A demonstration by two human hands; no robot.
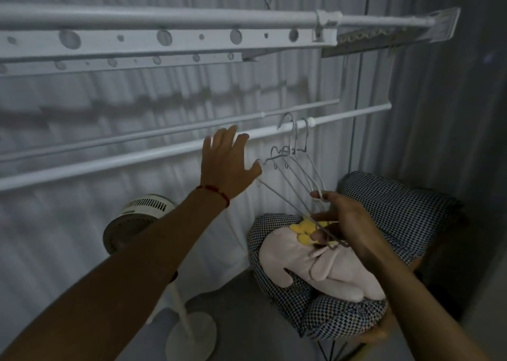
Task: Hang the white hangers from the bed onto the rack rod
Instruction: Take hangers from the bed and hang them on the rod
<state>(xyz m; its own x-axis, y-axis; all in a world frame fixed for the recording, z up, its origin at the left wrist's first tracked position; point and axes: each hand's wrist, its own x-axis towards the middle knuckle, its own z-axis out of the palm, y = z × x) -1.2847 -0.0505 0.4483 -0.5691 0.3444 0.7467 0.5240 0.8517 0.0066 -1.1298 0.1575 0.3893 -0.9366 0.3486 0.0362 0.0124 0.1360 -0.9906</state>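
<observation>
No text, label, brand, number or sign can be read anywhere in this dim view. The grey panel (365, 40) hanging at the right end of the white rack shows only a blurred pale pattern, too indistinct to read.

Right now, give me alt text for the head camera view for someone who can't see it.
A person's right hand grips a bunch of thin white wire hangers, some hooks over a white metal rack rod. The open left hand reaches toward them. Below sits a checkered cushioned chair.
</observation>
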